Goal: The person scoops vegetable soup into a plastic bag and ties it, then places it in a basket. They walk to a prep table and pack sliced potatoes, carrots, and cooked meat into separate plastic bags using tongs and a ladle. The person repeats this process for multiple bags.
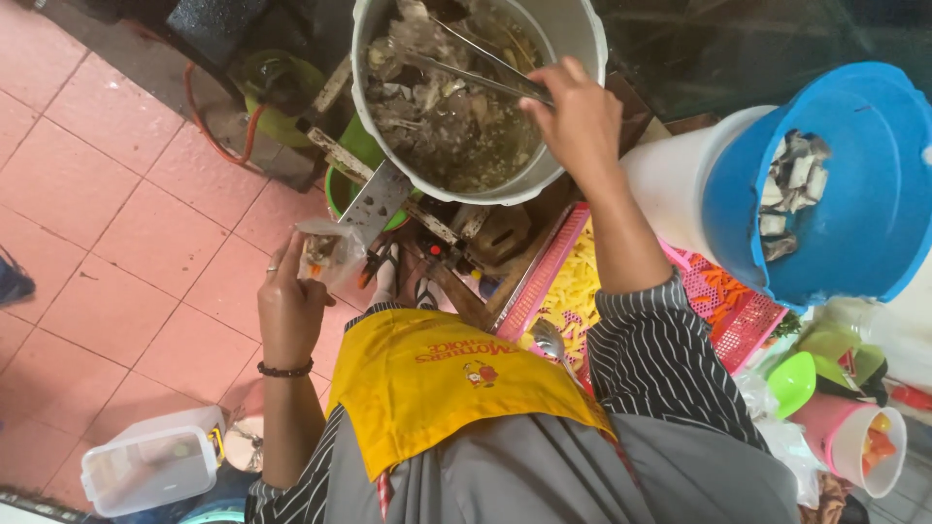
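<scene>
— What is lying underfoot here?

— Square pink floor tiles [107, 194], matte and scuffed, with a clear lidded plastic box [150, 471] sitting at the lower left corner of the floor.

— And the pot?

— A big round metal pot [573, 39] is resting on a rusty burner frame [388, 194], holding murky broth and pale chunks. The right hand [578, 121] is closing its fingers around thin steel tongs [466, 68] that are dipping into the broth.

— The other hand?

— The left hand [286, 306] is pinching a small clear plastic bag [325, 252] (something pale inside) just below the pot's left edge. A glossy blue basin [854, 223] is sitting to the right.
</scene>
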